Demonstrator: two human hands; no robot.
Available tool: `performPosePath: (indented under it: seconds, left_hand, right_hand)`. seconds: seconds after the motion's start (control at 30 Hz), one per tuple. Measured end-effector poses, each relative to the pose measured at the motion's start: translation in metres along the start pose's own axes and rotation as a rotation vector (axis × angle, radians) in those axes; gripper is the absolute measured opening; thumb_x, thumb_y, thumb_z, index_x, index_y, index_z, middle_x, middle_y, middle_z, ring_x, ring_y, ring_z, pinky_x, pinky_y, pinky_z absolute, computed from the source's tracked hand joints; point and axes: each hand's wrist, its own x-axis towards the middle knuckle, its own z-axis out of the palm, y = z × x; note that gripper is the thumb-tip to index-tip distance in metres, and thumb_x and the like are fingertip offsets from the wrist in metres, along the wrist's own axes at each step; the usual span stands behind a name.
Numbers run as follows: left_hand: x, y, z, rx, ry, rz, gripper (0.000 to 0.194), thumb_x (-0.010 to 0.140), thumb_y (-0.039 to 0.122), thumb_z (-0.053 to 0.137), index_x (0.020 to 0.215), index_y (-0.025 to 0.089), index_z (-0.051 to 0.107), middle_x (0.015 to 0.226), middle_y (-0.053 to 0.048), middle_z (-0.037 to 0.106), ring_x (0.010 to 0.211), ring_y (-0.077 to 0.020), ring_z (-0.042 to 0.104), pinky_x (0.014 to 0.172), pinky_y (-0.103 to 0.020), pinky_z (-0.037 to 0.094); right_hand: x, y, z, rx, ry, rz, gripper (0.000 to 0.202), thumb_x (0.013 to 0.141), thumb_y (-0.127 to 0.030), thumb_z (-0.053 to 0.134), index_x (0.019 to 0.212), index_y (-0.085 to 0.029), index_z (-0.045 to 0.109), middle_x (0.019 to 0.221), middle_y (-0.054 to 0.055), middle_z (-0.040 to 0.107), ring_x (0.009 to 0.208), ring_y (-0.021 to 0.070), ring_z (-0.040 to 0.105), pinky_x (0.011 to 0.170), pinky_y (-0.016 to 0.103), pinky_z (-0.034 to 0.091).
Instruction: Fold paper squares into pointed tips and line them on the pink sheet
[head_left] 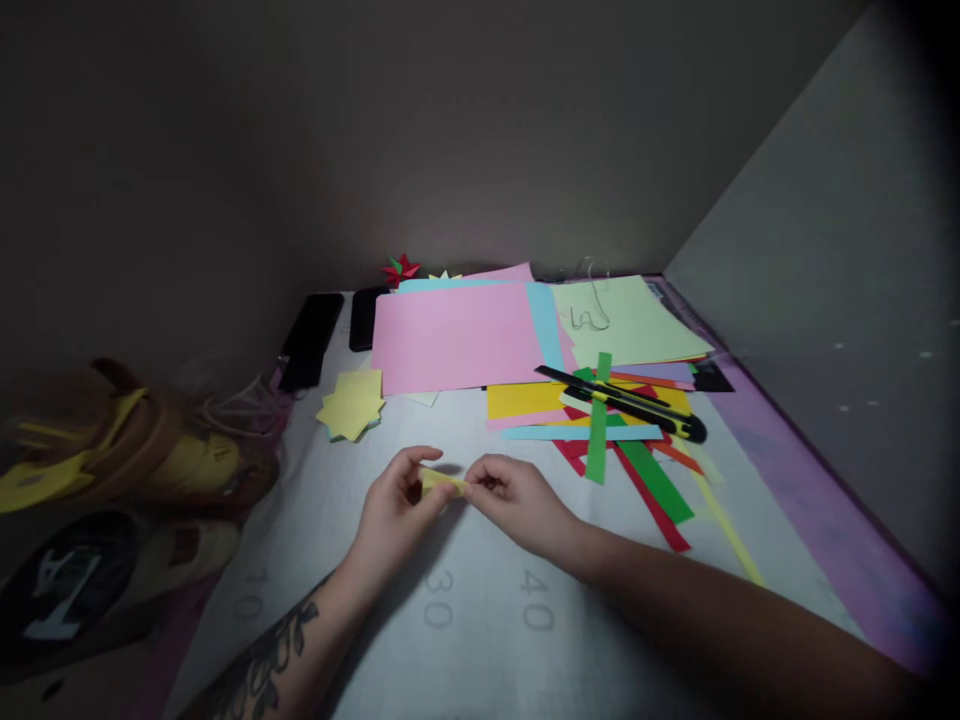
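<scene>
Left grip: the left hand (pixel 391 508) pinches a small yellow paper piece (pixel 432 479), its thumb along the near side and its index finger curved above.
Right grip: the right hand (pixel 517 502) has thumb and finger pressed together at the right end of the same piece.
Yellow paper piece: held between the two grips, over the pale surface (pixel 487 660).
Printed numerals: on the surface, a 30 (pixel 439 600) on the near side of the grips, a 40 (pixel 537 602) nearer than the right grip.
Yellow pointed stack: yellow paper with a jagged edge (pixel 352 405), beyond the left grip and a little to its left.
Pink sheet: a broad pink sheet (pixel 457 335), straight beyond both grips, partly over a blue sheet (pixel 547 325).
Pale green sheet: (pixel 637 310) beyond the right grip and to its right, with a thin bent wire (pixel 591 318) on it.
Strips: a green strip (pixel 597 445), a light blue strip (pixel 532 433) and red ones, crossing in a loose pile right of the right grip.
Cutters: black and yellow cutters (pixel 649 410) on that pile.
Folded star: a red and green one (pixel 400 270), far beyond the left grip.
Dark flat devices: two, beyond the left grip and to its left, the larger (pixel 313 335) farther left.
</scene>
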Motion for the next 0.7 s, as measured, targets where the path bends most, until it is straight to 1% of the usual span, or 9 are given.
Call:
performPosePath:
  seconds: [0.07,0.17,0.23,0.33,0.47,0.6,0.7]
  left_hand:
    - [0.001,-0.002,-0.003,0.024,0.005,0.008,0.033,0.077,0.028,0.066,0.105,0.019,0.052,0.063,0.005,0.051,0.057,-0.0107,0.046,0.054,-0.022,0.034]
    - [0.001,-0.003,-0.006,0.021,-0.001,0.013,0.031,0.078,0.028,0.065,0.104,0.020,0.050,0.064,0.005,0.053,0.058,-0.0106,0.047,0.054,-0.021,0.034]
    - [0.001,-0.002,-0.007,-0.011,-0.009,0.011,0.031,0.078,0.027,0.066,0.103,0.020,0.050,0.064,0.005,0.053,0.058,-0.0103,0.047,0.055,-0.021,0.034]
    - [-0.001,0.003,-0.006,-0.075,-0.015,-0.002,0.032,0.077,0.028,0.066,0.102,0.019,0.048,0.063,0.006,0.053,0.057,-0.0101,0.047,0.054,-0.020,0.035]
    - [-0.003,0.012,-0.002,-0.055,0.075,-0.008,0.032,0.074,0.028,0.068,0.100,0.018,0.050,0.056,0.008,0.048,0.052,-0.0091,0.044,0.051,-0.019,0.033]
    - [-0.003,0.015,0.000,-0.026,0.138,-0.008,0.032,0.073,0.029,0.068,0.098,0.017,0.052,0.054,0.010,0.042,0.049,-0.0085,0.039,0.048,-0.019,0.031]
    - [-0.002,0.014,-0.002,-0.001,0.188,0.008,0.030,0.073,0.030,0.068,0.096,0.018,0.054,0.052,0.011,0.036,0.048,-0.0081,0.036,0.047,-0.019,0.028]
  right_hand:
    - [0.000,-0.001,-0.001,0.012,0.013,0.024,0.011,0.081,-0.024,0.056,0.071,-0.020,0.057,0.067,-0.003,0.058,0.060,0.0111,0.049,0.055,0.022,0.035]
    - [0.000,-0.003,-0.004,-0.002,0.016,0.001,0.010,0.080,-0.021,0.054,0.070,-0.019,0.056,0.067,-0.003,0.056,0.062,0.0109,0.048,0.055,0.022,0.034]
    - [-0.001,-0.005,-0.006,-0.014,0.014,-0.008,0.010,0.078,-0.020,0.054,0.068,-0.019,0.055,0.066,-0.003,0.055,0.062,0.0109,0.047,0.055,0.022,0.034]
    - [-0.001,-0.007,-0.008,0.043,-0.011,0.043,0.011,0.078,-0.022,0.055,0.067,-0.019,0.054,0.063,-0.004,0.052,0.059,0.0105,0.044,0.053,0.022,0.032]
    - [0.001,-0.006,-0.007,0.213,-0.004,0.112,0.014,0.076,-0.026,0.058,0.066,-0.019,0.052,0.060,-0.005,0.048,0.056,0.0098,0.040,0.051,0.022,0.030]
    - [0.002,-0.005,-0.005,0.363,0.043,0.095,0.017,0.078,-0.028,0.059,0.067,-0.019,0.048,0.059,-0.006,0.043,0.053,0.0088,0.036,0.049,0.022,0.028]
    - [0.002,-0.005,-0.005,0.407,0.122,0.069,0.020,0.080,-0.031,0.058,0.068,-0.020,0.046,0.057,-0.007,0.039,0.051,0.0087,0.034,0.048,0.022,0.027]
